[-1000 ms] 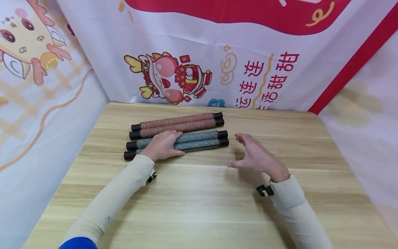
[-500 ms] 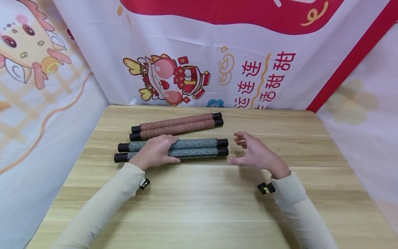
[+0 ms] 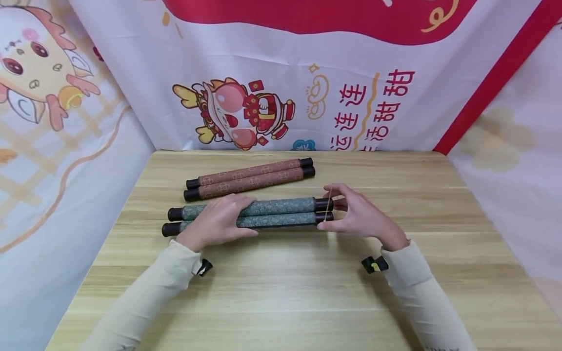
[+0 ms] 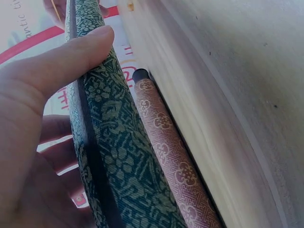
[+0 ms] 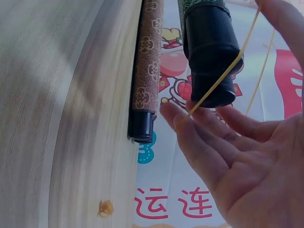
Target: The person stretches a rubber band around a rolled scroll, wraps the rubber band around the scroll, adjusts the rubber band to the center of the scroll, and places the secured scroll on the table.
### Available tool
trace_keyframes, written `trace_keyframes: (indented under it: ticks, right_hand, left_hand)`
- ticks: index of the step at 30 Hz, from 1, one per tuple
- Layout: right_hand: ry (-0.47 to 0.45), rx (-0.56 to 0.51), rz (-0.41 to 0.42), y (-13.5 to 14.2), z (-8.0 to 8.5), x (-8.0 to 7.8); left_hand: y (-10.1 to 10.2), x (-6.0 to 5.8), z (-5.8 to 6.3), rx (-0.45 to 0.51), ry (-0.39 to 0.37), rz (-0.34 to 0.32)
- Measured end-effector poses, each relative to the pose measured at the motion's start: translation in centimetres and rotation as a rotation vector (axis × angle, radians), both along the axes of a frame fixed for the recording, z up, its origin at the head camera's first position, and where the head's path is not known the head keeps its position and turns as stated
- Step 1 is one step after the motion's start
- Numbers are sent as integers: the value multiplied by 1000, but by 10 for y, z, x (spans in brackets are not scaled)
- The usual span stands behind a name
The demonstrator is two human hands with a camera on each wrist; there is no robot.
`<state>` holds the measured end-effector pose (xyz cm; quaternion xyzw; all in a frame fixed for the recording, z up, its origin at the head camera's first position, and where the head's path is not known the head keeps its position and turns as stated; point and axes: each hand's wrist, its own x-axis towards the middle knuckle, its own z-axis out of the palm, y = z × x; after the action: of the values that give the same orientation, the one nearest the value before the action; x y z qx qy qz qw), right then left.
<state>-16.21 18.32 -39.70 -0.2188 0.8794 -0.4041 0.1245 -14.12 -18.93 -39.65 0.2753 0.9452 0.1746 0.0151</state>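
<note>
In the head view my left hand (image 3: 218, 219) grips two green patterned scrolls (image 3: 281, 207) with dark end knobs, lying side by side and raised off the table. The left wrist view has the thumb (image 4: 90, 47) across one green scroll (image 4: 118, 156), fingers behind it. My right hand (image 3: 362, 217) holds a thin yellow rubber band (image 5: 209, 92) stretched between thumb and fingers. The band stands at the right end knobs (image 5: 211, 38), which reach in between the spread fingers. Whether it fully encircles both knobs is hard to tell.
Behind the green scrolls, two brown patterned scrolls (image 3: 250, 183) lie together on the wooden table (image 3: 281, 282). A white and red printed cloth (image 3: 263, 44) hangs at the table's back edge, with more cloth along both sides.
My left hand has drawn the green scrolls toward me, lifted them and moved them right, into the stretched band. My right hand stays nearly in place. The brown scrolls have not moved.
</note>
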Motion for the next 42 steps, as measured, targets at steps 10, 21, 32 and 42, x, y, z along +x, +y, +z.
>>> trace_keyframes:
  ticks: [10, 21, 32, 42]
  right_hand:
    - [-71, -47, 25, -3, 1, 6]
    - [75, -71, -24, -18, 4, 8]
    - [79, -101, 4, -23, -1, 7]
    - [148, -142, -31, -30, -7, 13]
  left_hand:
    - [0, 6, 6, 26, -4, 18]
    - [10, 7, 9, 40, -11, -25]
    - [13, 12, 11, 35, -1, -23]
    - [12, 11, 11, 27, -20, -60]
